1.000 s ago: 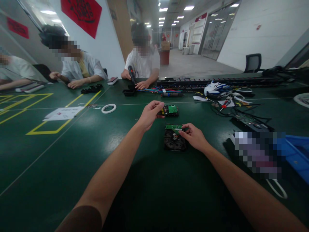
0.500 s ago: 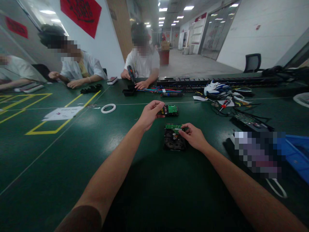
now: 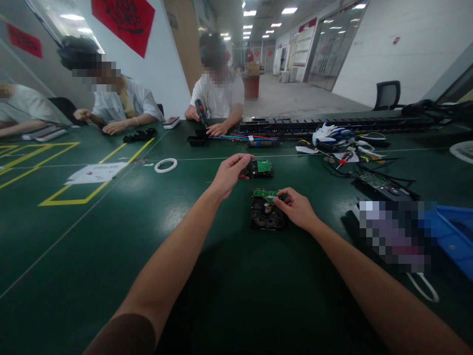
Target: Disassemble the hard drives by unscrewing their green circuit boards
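A black hard drive (image 3: 266,217) lies on the green table in front of me. Across its far end is a green circuit board (image 3: 263,194), whose right end my right hand (image 3: 295,208) pinches between thumb and fingers. Just beyond sits a second drive (image 3: 263,168) with a bright green board on top. My left hand (image 3: 232,173) is closed beside its left edge, thumb above the fingers. Between them shows part of a small dark piece with yellowish spots (image 3: 245,171), mostly hidden by the fingers.
A white ring (image 3: 166,165) and paper sheet (image 3: 96,173) lie left. On the right are gloves (image 3: 328,134), a red screwdriver (image 3: 346,158), cables, another circuit board (image 3: 384,183) and a blue bin (image 3: 456,236). Opposite, a person holds a power driver (image 3: 201,112); two others sit left.
The small dark piece at my left hand has turned or shifted, and its spotted face shows less now. My right hand stays at the green circuit board.
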A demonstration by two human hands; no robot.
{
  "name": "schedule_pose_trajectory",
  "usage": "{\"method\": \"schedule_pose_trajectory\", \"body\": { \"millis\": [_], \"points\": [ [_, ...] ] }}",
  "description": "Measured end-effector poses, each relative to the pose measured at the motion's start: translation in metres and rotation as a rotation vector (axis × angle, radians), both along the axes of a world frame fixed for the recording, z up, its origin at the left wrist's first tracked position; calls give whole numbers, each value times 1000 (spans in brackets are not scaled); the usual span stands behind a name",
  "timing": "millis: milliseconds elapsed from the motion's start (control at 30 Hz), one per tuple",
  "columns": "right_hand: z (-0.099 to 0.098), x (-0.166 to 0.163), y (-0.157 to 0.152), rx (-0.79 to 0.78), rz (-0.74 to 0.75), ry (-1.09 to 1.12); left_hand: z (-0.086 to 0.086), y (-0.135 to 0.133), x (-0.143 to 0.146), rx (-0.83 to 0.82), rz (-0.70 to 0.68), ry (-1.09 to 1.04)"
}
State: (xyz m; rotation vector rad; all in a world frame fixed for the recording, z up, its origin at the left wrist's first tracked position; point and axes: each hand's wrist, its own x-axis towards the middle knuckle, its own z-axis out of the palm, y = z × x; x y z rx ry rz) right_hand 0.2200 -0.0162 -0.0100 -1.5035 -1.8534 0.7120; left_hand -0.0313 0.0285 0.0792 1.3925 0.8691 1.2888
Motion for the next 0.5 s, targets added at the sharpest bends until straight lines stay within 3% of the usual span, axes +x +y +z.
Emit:
{"method": "schedule_pose_trajectory", "body": {
  "millis": [500],
  "points": [
    [2, 0, 0, 8, -2, -17, 2, 1, 1, -111, -106, -218]
  ]
}}
